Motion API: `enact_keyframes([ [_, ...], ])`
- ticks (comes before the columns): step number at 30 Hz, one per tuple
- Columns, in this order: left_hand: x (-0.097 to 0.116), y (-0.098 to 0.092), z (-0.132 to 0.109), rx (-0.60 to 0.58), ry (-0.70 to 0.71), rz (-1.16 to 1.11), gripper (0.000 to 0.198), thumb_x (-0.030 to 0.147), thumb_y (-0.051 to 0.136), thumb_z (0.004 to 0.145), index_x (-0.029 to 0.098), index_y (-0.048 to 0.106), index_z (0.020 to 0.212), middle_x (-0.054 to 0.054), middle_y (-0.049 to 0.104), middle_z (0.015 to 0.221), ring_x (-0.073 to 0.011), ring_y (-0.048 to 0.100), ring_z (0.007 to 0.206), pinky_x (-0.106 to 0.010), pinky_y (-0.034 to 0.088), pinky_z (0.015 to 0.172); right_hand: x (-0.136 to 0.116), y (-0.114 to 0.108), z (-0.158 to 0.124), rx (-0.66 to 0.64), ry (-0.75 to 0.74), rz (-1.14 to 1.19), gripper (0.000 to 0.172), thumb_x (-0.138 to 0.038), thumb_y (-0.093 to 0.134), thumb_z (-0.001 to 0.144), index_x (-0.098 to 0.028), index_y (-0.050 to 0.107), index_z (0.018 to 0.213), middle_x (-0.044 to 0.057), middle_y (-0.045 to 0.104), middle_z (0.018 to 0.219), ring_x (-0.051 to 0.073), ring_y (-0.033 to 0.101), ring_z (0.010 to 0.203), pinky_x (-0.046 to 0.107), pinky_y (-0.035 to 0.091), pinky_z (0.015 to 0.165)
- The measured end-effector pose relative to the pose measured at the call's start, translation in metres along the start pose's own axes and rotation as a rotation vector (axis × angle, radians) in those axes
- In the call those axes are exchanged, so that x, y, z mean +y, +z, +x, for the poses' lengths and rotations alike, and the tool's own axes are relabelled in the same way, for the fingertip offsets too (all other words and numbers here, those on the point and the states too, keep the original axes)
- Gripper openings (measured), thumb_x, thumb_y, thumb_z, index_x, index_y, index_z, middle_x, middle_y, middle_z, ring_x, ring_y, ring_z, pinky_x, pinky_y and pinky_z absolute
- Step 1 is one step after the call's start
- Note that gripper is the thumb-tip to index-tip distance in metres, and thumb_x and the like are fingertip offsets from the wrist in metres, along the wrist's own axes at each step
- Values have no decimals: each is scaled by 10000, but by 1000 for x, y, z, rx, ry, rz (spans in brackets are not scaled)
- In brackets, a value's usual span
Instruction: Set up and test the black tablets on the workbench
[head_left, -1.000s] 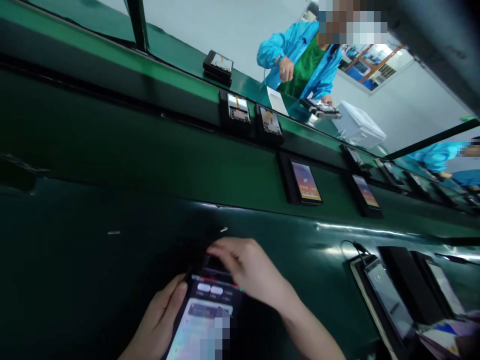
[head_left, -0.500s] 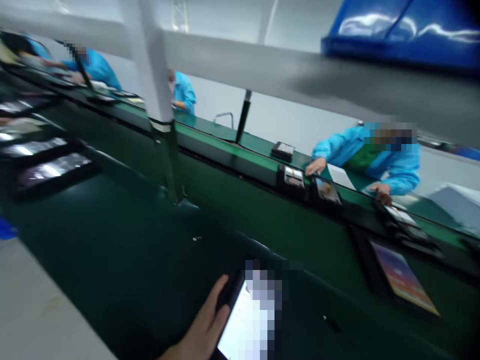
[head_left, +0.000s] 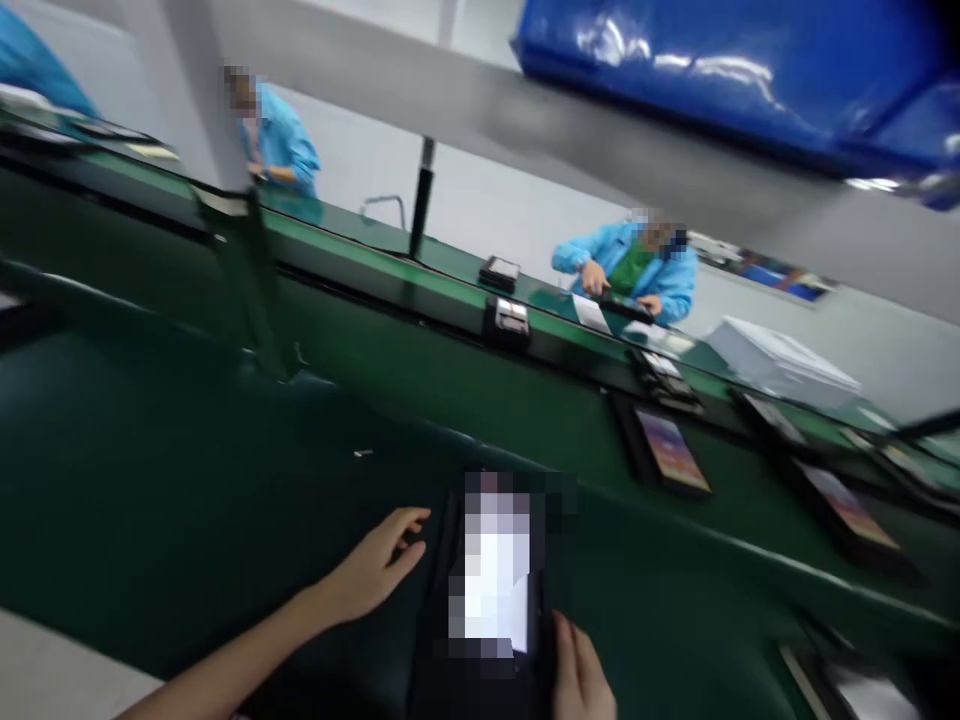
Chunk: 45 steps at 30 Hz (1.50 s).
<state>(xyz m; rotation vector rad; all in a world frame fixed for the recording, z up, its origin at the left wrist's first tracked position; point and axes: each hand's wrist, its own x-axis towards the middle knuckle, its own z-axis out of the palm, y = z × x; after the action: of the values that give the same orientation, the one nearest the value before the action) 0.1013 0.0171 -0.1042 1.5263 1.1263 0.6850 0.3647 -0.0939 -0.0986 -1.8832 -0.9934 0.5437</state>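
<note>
A phone with a lit screen lies in a black tray (head_left: 439, 640) on the green work surface (head_left: 187, 480) in front of me. My left hand (head_left: 375, 575) rests at the tray's left edge, its fingers loosely curled and apart, holding nothing. My right hand (head_left: 577, 675) shows only in part at the bottom, with its fingers pressed against the tray's right edge.
A green conveyor belt (head_left: 465, 380) runs across the middle with several lit phones in black trays (head_left: 664, 450). Beyond it a person in a blue coat (head_left: 637, 275) handles a tray, and another person (head_left: 277, 140) works at the far left. A blue bin (head_left: 712, 70) hangs overhead.
The view swung up and left, then back down a little. My right hand came off the phone's top and is now at the tray's right edge. My left hand has shifted to the tray's left edge.
</note>
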Motion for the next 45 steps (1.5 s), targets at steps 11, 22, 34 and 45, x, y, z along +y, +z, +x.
enact_keyframes([
  [11,-12,14,-43,116,-51,330,979,456,688,801,387,30,1521,-86,172,1586,-378,204,1449,-680,270,1143,-13,40,-11,-333,-44,-57,512,-606,394,978,-222,729,1026,64,696,890,193,665,780,268,540,715],
  [22,-12,28,-70,148,-30,406,1096,476,745,772,362,-20,1548,-124,106,1633,-413,210,1462,-689,409,1053,25,-81,28,-93,-66,-482,949,-879,550,691,-105,654,1231,233,676,1132,460,615,1072,668,474,918],
  [34,-18,45,-90,234,299,758,973,742,470,880,116,145,1551,-253,325,1534,-434,254,1443,-619,540,936,-57,55,73,-661,-324,-130,853,-486,631,922,-260,155,1592,103,226,1640,305,262,1492,534,302,1195],
  [45,-23,43,-90,187,206,705,919,661,539,901,134,148,1544,-195,323,1556,-373,239,1469,-532,541,999,-56,61,36,-716,-174,-141,1030,-392,692,893,-351,-71,1584,34,-9,1675,301,82,1526,548,286,1190],
])
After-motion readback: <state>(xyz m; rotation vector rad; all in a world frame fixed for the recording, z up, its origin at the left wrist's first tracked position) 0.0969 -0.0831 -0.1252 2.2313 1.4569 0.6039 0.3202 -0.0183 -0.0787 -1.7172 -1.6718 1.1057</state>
